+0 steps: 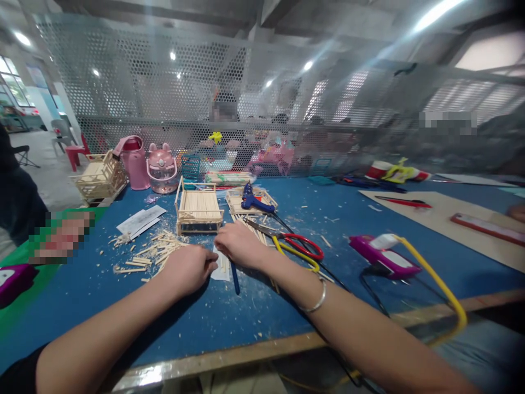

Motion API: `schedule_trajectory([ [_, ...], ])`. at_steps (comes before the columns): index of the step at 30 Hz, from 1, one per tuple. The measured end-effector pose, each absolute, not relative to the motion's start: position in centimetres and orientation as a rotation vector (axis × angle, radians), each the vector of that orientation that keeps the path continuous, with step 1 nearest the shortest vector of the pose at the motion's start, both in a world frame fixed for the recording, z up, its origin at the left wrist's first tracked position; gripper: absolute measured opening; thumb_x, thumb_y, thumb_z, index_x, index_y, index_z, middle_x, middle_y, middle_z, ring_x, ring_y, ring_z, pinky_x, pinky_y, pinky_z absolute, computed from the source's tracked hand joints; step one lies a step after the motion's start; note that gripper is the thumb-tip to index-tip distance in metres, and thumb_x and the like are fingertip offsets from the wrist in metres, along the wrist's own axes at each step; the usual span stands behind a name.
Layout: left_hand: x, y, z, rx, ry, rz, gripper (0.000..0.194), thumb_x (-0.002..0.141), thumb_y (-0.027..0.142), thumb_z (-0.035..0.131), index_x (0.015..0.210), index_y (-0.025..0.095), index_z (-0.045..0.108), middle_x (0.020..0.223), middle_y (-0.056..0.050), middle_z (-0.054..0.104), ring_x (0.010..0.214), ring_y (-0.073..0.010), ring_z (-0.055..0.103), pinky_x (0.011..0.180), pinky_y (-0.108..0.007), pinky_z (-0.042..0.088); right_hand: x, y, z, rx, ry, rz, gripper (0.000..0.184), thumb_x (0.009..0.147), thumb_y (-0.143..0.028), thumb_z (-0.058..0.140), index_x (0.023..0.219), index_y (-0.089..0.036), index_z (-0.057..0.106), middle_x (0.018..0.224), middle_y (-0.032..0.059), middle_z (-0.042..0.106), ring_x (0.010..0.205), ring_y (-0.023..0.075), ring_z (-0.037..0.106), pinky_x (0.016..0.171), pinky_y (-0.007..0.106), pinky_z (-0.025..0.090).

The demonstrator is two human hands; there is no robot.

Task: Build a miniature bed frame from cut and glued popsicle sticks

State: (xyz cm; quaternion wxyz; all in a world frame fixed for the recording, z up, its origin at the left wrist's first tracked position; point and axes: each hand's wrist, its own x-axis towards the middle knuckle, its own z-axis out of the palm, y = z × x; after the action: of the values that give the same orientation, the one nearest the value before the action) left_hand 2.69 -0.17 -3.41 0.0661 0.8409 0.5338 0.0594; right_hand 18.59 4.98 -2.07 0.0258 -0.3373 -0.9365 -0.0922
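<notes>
While the L hand [188, 268] curled its fingers by the L edge of the white paper [220, 272], the R hand [240, 244] bent over its far end; couldn't tell what either gripped. Stick bench [199, 207] stood just beyond, glue gun [257, 204] farther R, loose sticks [158, 253] L, scissors [304, 247] nr R wrist.

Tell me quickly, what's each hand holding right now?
Left hand: fingers curled beside the white paper; any grip can't be told.
Right hand: fingers bent near the paper; what it holds can't be told.
</notes>
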Motion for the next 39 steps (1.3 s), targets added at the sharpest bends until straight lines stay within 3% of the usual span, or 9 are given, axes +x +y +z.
schedule_trajectory([
  [18,2.9,-0.2,-2.3,2.530,1.618,0.120,0.024,0.081,0.031,0.043,0.078,0.027,0.067,0.078,-0.005,0.072,0.077,-0.0255,0.067,0.061,-0.030,0.045,17.8,4.5,-1.1,-1.012,-2.988,-0.400,0.017,0.080,-0.017,0.052,0.073,-0.016,0.067,0.077,0.0075,0.069,0.077,0.0189,0.058,0.063,0.032,0.022],
  [39,3.0,0.0,-2.3,2.512,1.636,0.095,0.026,0.081,0.034,0.043,0.085,0.029,0.069,0.082,-0.007,0.072,0.080,-0.0269,0.067,0.063,-0.032,0.047,18.2,4.2,-1.3,-1.018,-2.986,-0.392,0.017,0.081,-0.018,0.051,0.075,-0.016,0.066,0.080,0.0080,0.068,0.079,0.0193,0.056,0.063,0.031,0.024],
])
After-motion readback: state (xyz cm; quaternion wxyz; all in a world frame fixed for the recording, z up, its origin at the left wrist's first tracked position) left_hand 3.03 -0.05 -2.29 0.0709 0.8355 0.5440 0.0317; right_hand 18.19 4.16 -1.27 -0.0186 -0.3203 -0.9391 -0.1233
